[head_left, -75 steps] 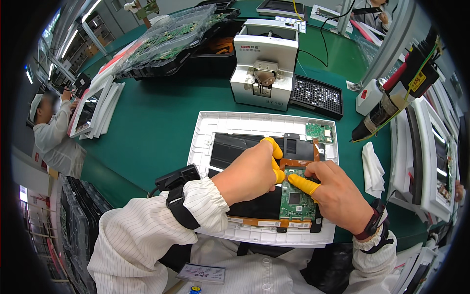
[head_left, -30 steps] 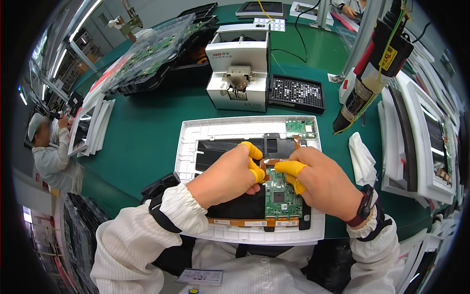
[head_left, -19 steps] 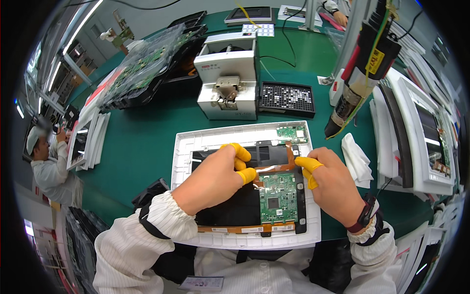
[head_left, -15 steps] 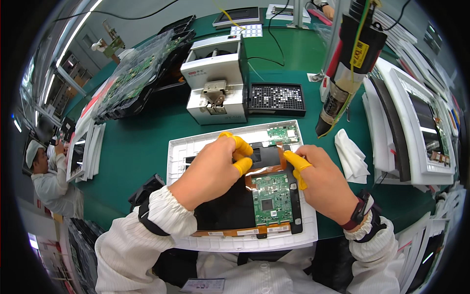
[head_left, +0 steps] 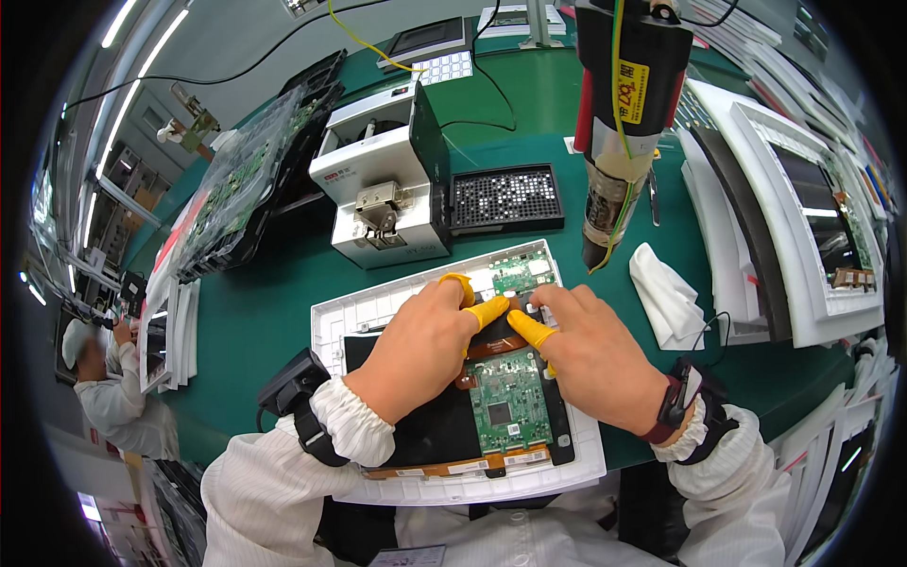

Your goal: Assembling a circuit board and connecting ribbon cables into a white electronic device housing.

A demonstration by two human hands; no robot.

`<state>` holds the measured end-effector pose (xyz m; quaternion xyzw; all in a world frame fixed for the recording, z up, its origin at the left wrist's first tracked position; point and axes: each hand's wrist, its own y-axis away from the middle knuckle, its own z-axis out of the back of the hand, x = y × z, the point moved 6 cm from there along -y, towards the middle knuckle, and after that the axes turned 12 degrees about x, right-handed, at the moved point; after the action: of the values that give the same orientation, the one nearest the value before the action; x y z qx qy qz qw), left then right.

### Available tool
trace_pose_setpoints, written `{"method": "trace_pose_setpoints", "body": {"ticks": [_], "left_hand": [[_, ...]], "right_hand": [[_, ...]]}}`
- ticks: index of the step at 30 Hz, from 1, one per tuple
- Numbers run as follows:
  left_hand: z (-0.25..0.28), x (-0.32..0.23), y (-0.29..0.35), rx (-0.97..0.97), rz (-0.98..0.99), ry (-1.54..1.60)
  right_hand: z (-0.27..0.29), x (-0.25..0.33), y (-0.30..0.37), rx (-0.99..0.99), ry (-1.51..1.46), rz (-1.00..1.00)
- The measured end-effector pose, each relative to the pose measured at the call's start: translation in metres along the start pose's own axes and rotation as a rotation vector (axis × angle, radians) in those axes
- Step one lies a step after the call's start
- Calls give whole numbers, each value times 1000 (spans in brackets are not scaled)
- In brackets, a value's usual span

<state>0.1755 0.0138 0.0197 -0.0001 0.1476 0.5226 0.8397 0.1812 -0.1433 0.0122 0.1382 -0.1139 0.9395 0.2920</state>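
Note:
A white plastic housing (head_left: 331, 324) lies at a slant in front of me, with a black panel (head_left: 420, 439) inside. A green circuit board (head_left: 524, 397) sits on the panel, and a smaller green board (head_left: 518, 274) at the housing's far edge. Between them runs an orange flat ribbon cable (head_left: 496, 348). My left hand (head_left: 420, 340) and my right hand (head_left: 605, 354), with yellow finger cots, meet over the cable's far end by the smaller board. Both hands' fingers are closed there, thumb tips almost touching. The fingers hide the cable's end.
An electric screwdriver (head_left: 614, 142) hangs above the right side. Behind the housing stand a screw feeder (head_left: 387, 180) and a black perforated tray (head_left: 505, 197). A white cloth (head_left: 664, 298) and stacked panels (head_left: 756, 236) are at right. Covered circuit boards (head_left: 250, 170) and a co-worker (head_left: 109, 378) are at left.
My right hand has moved left toward my left hand, and the thumbs have come together over the cable's far end. The upright orange cable end is now down under the fingers. The view has shifted.

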Motion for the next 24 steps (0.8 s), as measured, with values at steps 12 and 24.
{"method": "trace_pose_setpoints", "body": {"ticks": [12, 24], "left_hand": [[12, 8, -43, -114, -20, -165], [14, 1, -53, -44, -50, -157]], "right_hand": [[-2, -2, 4, -17, -76, 16], [-3, -3, 6, -36, -67, 29]]}}
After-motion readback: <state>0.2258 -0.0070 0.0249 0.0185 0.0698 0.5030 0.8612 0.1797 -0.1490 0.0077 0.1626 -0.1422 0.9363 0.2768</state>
